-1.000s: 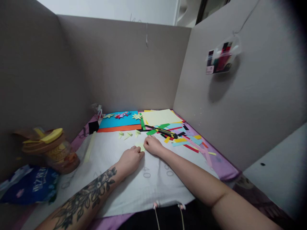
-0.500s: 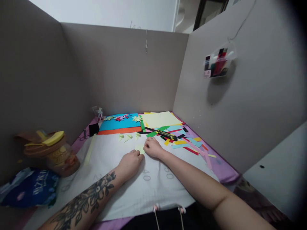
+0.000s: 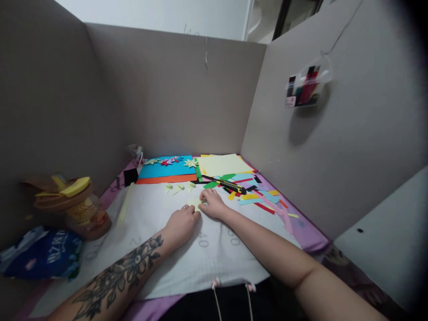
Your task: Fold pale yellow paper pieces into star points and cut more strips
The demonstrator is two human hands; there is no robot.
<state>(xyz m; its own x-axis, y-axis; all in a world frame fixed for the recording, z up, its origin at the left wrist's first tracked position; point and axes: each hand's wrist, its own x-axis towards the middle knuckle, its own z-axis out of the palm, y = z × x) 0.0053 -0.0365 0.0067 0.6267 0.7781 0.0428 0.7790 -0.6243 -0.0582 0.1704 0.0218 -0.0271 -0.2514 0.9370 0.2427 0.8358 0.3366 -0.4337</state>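
Observation:
A small pale yellow paper (image 3: 194, 204) lies on the white cloth (image 3: 160, 263) between my hands. My left hand (image 3: 182, 221) rests at its lower left, fingers together and pressing its edge. My right hand (image 3: 213, 203) is on its right side, thumb and fingers curled at the edge. Just beyond, three small folded pale yellow pieces (image 3: 178, 189) sit in a row. Behind them are folded paper stars (image 3: 191, 163) on a blue sheet (image 3: 160, 171). A black and yellow cutter (image 3: 230, 185) lies beyond my right hand.
Coloured paper strips (image 3: 261, 198) are scattered at the right. Pale yellow sheets (image 3: 224, 165) are stacked at the back. At the left are a pale strip (image 3: 125, 205), scissors (image 3: 117, 183), a lidded container (image 3: 85, 214) and a blue packet (image 3: 47, 254). Grey panels (image 3: 174, 89) surround the table.
The fingers of my right hand have spread slightly from their tighter curl. My left hand stays beside the paper. The whole view has shifted a little.

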